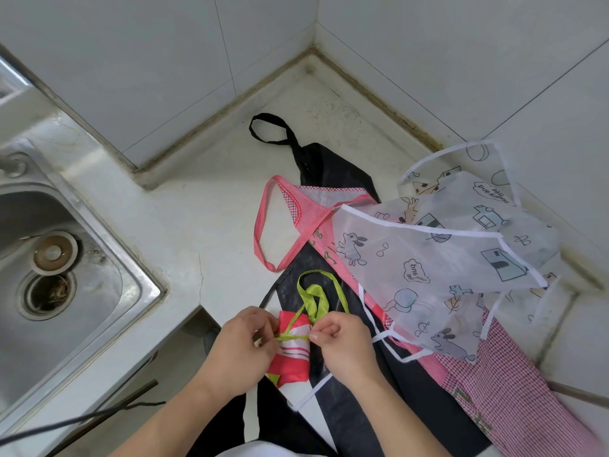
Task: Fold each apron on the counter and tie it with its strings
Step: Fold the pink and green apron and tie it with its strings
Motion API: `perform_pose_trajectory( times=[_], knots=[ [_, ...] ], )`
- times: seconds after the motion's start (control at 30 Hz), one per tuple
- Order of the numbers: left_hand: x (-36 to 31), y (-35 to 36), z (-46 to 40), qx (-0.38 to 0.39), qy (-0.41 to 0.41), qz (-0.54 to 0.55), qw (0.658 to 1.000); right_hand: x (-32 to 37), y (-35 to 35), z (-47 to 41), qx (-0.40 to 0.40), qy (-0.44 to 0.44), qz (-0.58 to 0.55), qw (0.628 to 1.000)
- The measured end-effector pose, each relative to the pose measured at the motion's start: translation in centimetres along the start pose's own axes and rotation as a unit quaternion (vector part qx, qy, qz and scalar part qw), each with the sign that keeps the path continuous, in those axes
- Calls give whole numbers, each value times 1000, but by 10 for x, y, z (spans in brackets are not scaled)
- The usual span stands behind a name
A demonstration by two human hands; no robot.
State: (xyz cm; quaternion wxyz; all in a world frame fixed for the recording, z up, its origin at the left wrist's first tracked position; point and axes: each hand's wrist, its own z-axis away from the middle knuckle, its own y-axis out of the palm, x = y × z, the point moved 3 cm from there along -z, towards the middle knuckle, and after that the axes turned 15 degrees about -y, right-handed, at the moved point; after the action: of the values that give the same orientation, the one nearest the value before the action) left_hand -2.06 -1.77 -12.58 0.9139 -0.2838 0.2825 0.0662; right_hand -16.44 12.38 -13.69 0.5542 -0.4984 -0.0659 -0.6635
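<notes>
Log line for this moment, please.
step: tying folded red apron | left hand and right hand: pinching green strings | black, pink, white aprons: unfolded

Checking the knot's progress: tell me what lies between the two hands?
In the head view, a green string stretches taut between the left hand and right hand, crossing the folded red apron.
</notes>
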Motion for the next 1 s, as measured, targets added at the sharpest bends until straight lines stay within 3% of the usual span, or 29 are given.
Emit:
perform_pose_trajectory(
  times=[0.37, 0.5, 0.6, 0.73, 0.83, 1.0],
  knots=[
    [-2, -24, 5, 90, -57, 28, 994, 0, -3, 3, -54, -23, 51, 997],
    [-2, -22, 6, 81, -98, 108, 986, 1, -2, 3, -50, -23, 29, 998],
    [3, -22, 4, 93, -125, 104, 982, -4, -5, 2, -58, -21, 25, 998],
    [8, -24, 0, 109, -90, -27, 990, -9, -7, -1, -58, -36, 44, 997],
    [9, -29, -3, 60, -67, -134, 987, -11, -8, -1, -60, -48, 60, 995],
    [10, -38, -8, -20, -46, -182, 982, -16, -24, -3, -95, -42, 97, 990]
  ],
)
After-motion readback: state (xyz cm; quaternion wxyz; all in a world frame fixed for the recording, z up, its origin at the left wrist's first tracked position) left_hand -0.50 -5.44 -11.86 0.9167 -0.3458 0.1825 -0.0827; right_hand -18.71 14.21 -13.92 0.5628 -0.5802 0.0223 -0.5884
